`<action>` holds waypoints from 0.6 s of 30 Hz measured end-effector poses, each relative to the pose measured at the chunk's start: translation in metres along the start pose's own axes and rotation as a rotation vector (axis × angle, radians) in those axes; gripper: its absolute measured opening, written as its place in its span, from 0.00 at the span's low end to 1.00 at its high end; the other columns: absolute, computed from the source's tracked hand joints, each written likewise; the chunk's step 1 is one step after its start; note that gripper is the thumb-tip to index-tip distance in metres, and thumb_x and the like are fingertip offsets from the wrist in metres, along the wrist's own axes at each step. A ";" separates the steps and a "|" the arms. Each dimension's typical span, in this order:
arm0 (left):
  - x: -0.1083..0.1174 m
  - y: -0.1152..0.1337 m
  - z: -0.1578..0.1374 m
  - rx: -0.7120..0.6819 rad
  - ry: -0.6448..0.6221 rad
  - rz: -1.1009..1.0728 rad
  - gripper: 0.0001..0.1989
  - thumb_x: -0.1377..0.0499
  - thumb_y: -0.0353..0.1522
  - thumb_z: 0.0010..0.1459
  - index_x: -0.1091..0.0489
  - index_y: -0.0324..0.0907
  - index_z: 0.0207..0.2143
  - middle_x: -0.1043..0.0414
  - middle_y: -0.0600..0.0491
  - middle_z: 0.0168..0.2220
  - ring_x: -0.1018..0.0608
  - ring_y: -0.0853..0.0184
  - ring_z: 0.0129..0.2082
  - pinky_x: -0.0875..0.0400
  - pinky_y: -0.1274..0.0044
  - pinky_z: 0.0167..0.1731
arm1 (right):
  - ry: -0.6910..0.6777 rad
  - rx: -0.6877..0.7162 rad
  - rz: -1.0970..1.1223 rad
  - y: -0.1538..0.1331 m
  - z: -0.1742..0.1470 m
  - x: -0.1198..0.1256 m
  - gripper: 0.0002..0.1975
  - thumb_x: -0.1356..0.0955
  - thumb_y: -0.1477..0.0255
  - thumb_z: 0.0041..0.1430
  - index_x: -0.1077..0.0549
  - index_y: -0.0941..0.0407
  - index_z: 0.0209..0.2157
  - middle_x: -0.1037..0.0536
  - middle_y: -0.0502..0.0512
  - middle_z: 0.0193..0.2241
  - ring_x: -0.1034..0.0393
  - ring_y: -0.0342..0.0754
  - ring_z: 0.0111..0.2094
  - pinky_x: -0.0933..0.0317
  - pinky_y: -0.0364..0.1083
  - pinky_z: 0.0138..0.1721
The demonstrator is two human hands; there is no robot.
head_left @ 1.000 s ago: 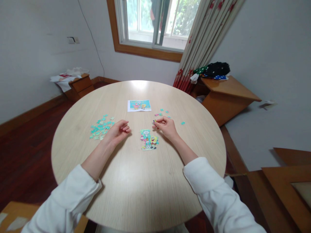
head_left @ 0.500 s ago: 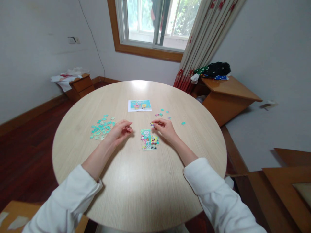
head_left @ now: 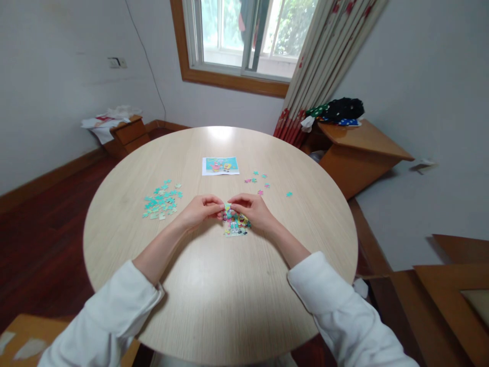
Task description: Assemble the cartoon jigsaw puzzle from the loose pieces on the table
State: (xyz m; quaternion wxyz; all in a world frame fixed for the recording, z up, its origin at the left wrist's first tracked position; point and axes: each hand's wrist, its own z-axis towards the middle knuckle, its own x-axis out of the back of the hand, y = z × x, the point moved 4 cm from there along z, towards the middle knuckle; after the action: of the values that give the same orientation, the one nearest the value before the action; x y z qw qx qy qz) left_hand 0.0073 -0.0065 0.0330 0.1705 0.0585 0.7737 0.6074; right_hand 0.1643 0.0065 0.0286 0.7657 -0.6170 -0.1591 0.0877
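Note:
A partly joined jigsaw puzzle (head_left: 235, 227) with cartoon figures lies flat on the round table. Above its far edge, a small yellowish jigsaw piece (head_left: 228, 206) shows between my fingertips. My left hand (head_left: 202, 210) is closed in a pinch at the piece's left side, and my right hand (head_left: 252, 209) pinches it from the right. My fingers cover part of the piece and the puzzle's upper corners. Whether the piece touches the puzzle I cannot tell.
A heap of loose turquoise pieces (head_left: 160, 201) lies to the left. Several scattered pieces (head_left: 254, 180) lie to the right, one piece (head_left: 289, 194) farther out. Behind the puzzle is a printed picture (head_left: 221, 165). The round table (head_left: 214, 295) has a curved edge.
Both hands have moved inward to meet over the puzzle's far edge. The right hand has brought the small jigsaw piece leftward, and the left hand's fingers have come to it.

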 end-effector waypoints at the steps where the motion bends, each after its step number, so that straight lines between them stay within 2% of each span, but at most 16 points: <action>1: -0.001 0.000 0.000 -0.005 -0.017 0.017 0.15 0.30 0.35 0.37 0.30 0.35 0.24 0.29 0.55 0.19 0.28 0.73 0.20 0.32 0.78 0.27 | 0.001 0.000 0.003 0.001 0.000 0.000 0.10 0.29 0.66 0.46 0.24 0.58 0.30 0.22 0.53 0.29 0.30 0.44 0.32 0.36 0.46 0.37; 6: -0.003 -0.002 0.002 -0.027 -0.059 0.036 0.13 0.30 0.31 0.38 0.30 0.35 0.24 0.29 0.53 0.19 0.28 0.73 0.19 0.34 0.79 0.25 | 0.007 0.000 0.020 0.001 0.001 -0.001 0.09 0.29 0.67 0.46 0.23 0.57 0.30 0.22 0.53 0.29 0.29 0.44 0.32 0.35 0.46 0.37; 18: -0.003 -0.003 0.001 -0.052 -0.047 0.038 0.13 0.31 0.29 0.40 0.32 0.35 0.26 0.28 0.53 0.19 0.27 0.72 0.19 0.34 0.79 0.25 | 0.025 0.014 0.058 0.003 0.000 0.001 0.12 0.29 0.67 0.46 0.23 0.56 0.35 0.22 0.54 0.33 0.28 0.44 0.35 0.34 0.47 0.40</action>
State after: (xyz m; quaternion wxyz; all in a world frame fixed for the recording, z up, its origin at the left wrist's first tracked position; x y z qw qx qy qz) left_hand 0.0105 -0.0065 0.0307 0.1784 0.0828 0.7523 0.6288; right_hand 0.1650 0.0075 0.0256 0.7692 -0.6169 -0.1310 0.1032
